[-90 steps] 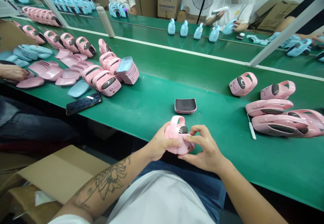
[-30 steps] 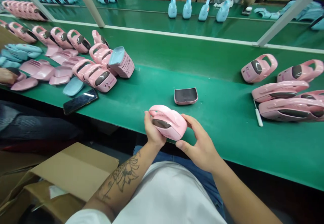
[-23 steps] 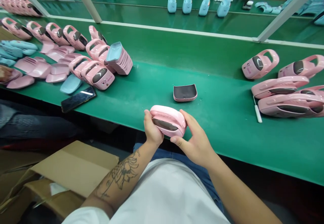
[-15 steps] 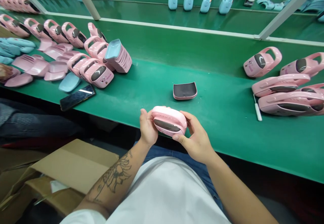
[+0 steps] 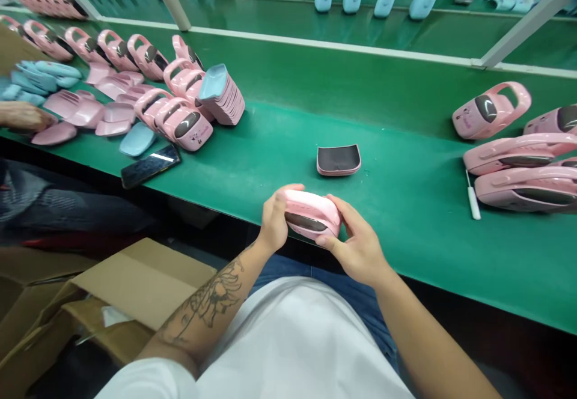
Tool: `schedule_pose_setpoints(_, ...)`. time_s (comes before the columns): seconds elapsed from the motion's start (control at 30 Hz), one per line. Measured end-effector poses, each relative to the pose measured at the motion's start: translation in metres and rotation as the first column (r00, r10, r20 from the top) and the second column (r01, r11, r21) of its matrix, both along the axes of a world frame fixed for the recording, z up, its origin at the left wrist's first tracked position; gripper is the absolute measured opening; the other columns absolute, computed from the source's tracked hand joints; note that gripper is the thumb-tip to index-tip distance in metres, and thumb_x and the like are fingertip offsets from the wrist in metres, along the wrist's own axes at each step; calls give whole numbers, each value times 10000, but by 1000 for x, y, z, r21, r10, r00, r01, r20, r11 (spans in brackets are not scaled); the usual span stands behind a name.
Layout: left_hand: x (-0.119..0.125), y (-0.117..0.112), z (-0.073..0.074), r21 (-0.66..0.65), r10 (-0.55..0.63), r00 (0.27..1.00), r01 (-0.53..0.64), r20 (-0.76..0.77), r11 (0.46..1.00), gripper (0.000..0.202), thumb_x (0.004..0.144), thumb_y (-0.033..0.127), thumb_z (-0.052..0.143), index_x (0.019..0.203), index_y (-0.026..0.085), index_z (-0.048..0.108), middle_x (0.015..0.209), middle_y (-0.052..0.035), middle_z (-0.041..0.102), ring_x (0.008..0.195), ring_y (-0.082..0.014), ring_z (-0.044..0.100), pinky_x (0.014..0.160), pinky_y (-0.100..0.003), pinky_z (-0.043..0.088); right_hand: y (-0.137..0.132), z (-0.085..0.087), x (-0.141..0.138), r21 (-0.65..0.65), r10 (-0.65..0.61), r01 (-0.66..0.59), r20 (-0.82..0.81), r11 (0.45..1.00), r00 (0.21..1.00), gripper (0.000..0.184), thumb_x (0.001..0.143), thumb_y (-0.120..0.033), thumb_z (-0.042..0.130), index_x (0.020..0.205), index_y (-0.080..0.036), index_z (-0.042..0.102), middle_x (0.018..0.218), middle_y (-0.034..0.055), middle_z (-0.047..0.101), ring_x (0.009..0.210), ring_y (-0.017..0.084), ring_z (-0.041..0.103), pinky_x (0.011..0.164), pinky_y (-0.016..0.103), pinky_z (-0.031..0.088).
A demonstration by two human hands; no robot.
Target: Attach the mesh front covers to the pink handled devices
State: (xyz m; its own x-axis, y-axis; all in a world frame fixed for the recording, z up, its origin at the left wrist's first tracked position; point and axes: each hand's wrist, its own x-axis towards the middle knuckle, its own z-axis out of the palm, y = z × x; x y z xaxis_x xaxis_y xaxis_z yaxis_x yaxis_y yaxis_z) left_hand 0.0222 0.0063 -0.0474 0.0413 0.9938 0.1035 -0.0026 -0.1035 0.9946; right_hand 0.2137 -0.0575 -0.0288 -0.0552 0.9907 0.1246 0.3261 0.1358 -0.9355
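Between my hands, at the table's front edge, is a pink plastic housing [image 5: 312, 214] with a loop handle and a dark window. My left hand [image 5: 274, 219] is closed around its left end. The right end is gripped by my right hand [image 5: 356, 240], with the thumb at the near side. Just beyond lies a small pink curved piece [image 5: 339, 160] with a dark inner face, resting on the green table [image 5: 270, 158]. The underside of the held housing is hidden.
Several pink housings [image 5: 525, 188] stand at the right beside a white-handled screwdriver [image 5: 472, 197]. To the left are more pink housings [image 5: 184, 124], a stack of covers [image 5: 225, 95] and a phone [image 5: 151, 166]. Another person's hand [image 5: 27, 115] touches pink covers. An open carton [image 5: 144, 279] sits below.
The view has shifted slightly, so the table things appear farther right. My left hand has closed more around the housing's left end. At the left, another person's hand has come further into view.
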Motion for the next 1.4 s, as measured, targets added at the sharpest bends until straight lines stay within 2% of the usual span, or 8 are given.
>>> schedule_pose_setpoints(0.1,-18,4,24,270,-275,894,379,-353,885,709,857,545,764,1441,185,583,1568,-176,549,1465,-361,515,1230,-521,405,11,12,22,-20,29,-27,94,999,995,811,744,-492,929,1446,-270,589,1447,110,662,1322,334,639,1159,529,499)
schedule_pose_setpoints(0.2,-21,8,41,228,-403,766,565,-501,793,731,767,334,849,1430,194,574,1430,-147,642,1341,-321,614,1169,-467,481,18,12,30,90,38,-47,102,995,994,730,732,-486,935,1362,-265,640,1390,108,694,1294,333,658,1139,523,518)
schedule_pose_setpoints(0.33,-11,7,38,203,-385,790,525,-476,827,742,712,340,897,1377,179,608,1322,-135,662,1211,-293,666,1078,-437,551,12,-7,19,256,25,-41,66,966,998,620,911,-438,752,1474,-270,552,1527,137,582,1422,349,554,1206,587,441)
schedule_pose_setpoints(0.5,1,-4,33,120,-393,847,459,-359,880,785,677,393,943,1364,184,626,1338,-124,704,1185,-290,698,1029,-402,583,-3,-30,3,198,-52,81,-146,977,988,777,942,-476,653,1620,-263,337,1611,148,483,1443,365,523,1199,615,433)
schedule_pose_setpoints(0.7,8,-10,34,116,-361,876,415,-319,902,677,728,332,887,1346,162,669,1290,-109,758,1081,-251,752,933,-334,620,-4,-27,-6,118,-125,166,-298,979,947,685,875,-480,719,1492,-277,502,1489,112,593,1311,339,605,1111,537,509)
schedule_pose_setpoints(0.93,4,-5,25,181,-360,869,436,-338,881,680,752,377,900,1366,185,681,1350,-116,744,1180,-272,740,1052,-363,579,-6,-25,-14,100,-171,222,-368,970,914,652,841,-440,734,1444,-278,546,1435,102,609,1271,330,611,1094,520,506)
schedule_pose_setpoints(1.13,-1,8,32,65,-490,773,558,-404,827,892,630,421,972,1406,196,594,1380,-125,700,1175,-287,712,990,-372,598,-2,-17,10,194,-125,144,-108,970,986,640,906,-411,686,1509,-275,521,1488,123,588,1349,359,582,1144,588,479)
schedule_pose_setpoints(1.4,24,8,33,337,-344,789,550,-509,764,660,729,351,834,1326,178,613,1268,-110,755,1104,-266,750,973,-364,604,3,21,53,193,159,-226,310,955,937,779,960,-426,702,1643,-290,353,1605,143,472,1477,377,473,1233,612,410)
